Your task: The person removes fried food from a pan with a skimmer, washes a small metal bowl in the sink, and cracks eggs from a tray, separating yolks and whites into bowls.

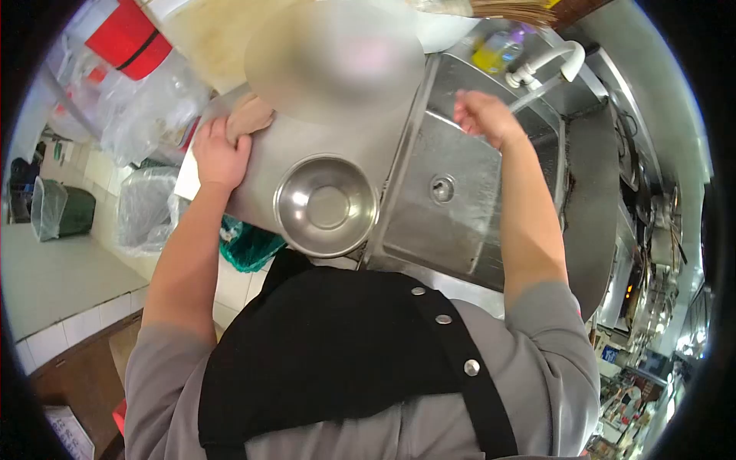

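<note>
My left hand [221,155] rests at the left edge of the steel counter [291,142], fingers spread, touching a crumpled tan piece [251,119] whose material I cannot make out. Over the upper part of the steel sink [441,222] is my right hand [484,119], its fingers loosely curled and slightly apart, with nothing visible in them. It is just left of the white faucet's spout [570,67]. An empty-looking steel bowl [328,205] sits on the counter's front edge, between my left hand and the sink.
A large area at the counter's back is blurred out. Bottles [498,52] stand behind the sink. A red container [130,40] and clear plastic bags [153,107] are at the left, with a green bag [249,244] below the counter. A dark green bin [75,208] stands far left.
</note>
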Available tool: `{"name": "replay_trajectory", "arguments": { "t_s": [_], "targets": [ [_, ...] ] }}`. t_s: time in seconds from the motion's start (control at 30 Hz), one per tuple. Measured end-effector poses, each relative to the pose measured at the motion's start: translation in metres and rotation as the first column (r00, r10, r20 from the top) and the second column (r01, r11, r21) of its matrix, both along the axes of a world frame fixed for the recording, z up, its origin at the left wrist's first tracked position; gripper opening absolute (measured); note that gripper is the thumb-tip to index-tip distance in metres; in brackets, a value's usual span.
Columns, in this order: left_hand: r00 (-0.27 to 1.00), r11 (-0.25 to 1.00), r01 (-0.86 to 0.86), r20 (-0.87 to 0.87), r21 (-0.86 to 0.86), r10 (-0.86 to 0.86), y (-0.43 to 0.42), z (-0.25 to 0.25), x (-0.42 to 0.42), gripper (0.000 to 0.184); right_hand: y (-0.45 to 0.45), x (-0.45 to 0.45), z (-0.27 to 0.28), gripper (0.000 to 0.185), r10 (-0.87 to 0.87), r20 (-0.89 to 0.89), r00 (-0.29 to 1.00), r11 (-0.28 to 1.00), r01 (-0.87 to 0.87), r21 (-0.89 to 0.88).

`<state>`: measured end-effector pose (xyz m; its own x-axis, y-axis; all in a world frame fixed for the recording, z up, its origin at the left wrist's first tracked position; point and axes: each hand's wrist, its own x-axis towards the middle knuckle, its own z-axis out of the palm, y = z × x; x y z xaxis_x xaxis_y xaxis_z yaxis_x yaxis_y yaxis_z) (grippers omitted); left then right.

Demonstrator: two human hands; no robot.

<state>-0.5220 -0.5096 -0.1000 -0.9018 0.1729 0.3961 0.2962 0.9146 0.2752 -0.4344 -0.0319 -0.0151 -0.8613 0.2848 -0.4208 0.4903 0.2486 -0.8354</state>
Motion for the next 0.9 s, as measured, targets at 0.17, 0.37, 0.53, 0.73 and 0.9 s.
{"name": "replay_trajectory", "arguments": {
  "t_s": [0.17, 0.37, 0.53, 0.73, 0.9],
  "targets": [
    [0.994, 1.0, 0.016, -0.112, 0.01, -0.015, -0.003, -0.01, -0.003, 0.049, -0.109, 0.053, -0.017, 0.051, 0.388, -0.005, 0.922, 0.905, -0.379, 0.19],
    [0.997, 0.998, 0.058, -0.049, 0.027, -0.057, -0.001, -0.001, 0.001, 0.047, -0.165, 0.093, -0.052, 0.037, 0.402, -0.081, 0.912, 0.905, -0.383, 0.187],
    [0.999, 0.999, 0.043, -0.003, 0.021, -0.042, -0.001, 0.006, 0.006, 0.046, -0.116, 0.106, -0.044, 0.02, -0.263, -0.072, 0.962, 0.923, 0.229, -0.31],
    [0.997, 0.997, 0.079, -0.021, 0.017, -0.079, -0.004, -0.007, 0.0, 0.054, -0.014, 0.108, -0.058, 0.023, -0.704, -0.147, 0.695, 0.682, 0.603, -0.413],
    [0.997, 0.997, 0.082, -0.012, 0.005, -0.082, -0.005, -0.005, -0.001, 0.053, 0.01, 0.098, -0.055, 0.02, -0.831, -0.131, 0.541, 0.53, 0.697, -0.483]
  ]
}}
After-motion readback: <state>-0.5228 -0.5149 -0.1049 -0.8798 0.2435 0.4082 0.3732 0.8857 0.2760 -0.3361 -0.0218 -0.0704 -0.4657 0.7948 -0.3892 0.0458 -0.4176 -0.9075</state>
